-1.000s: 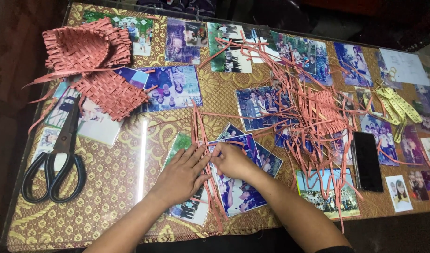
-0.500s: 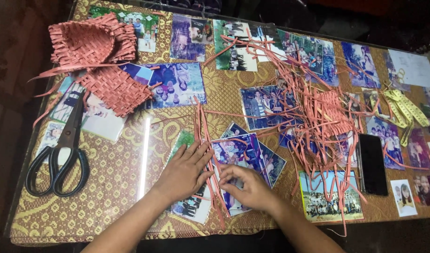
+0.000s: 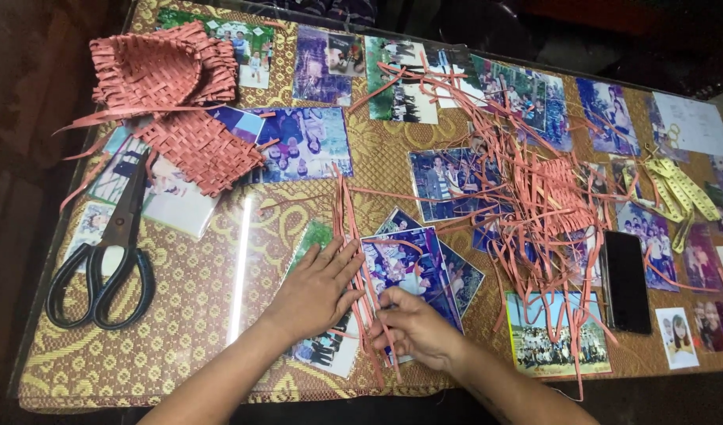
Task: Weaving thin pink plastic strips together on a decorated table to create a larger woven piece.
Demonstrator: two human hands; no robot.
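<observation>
While the left hand (image 3: 314, 291) is pressing flat on pink strips (image 3: 354, 260) near the table's (image 3: 196, 315) front edge, the right hand (image 3: 417, 330) is pinching one, likely needing alignment next.

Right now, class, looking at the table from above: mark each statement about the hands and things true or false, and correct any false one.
1. The left hand lies flat, palm down, beside the bundle of pink strips. True.
2. The scissors are in the right hand. False: they lie untouched at the table's left side.
3. The black phone lies right of the tangled strip pile. True.
4. The woven pink pieces sit at the near right corner. False: they are at the far left.
</observation>
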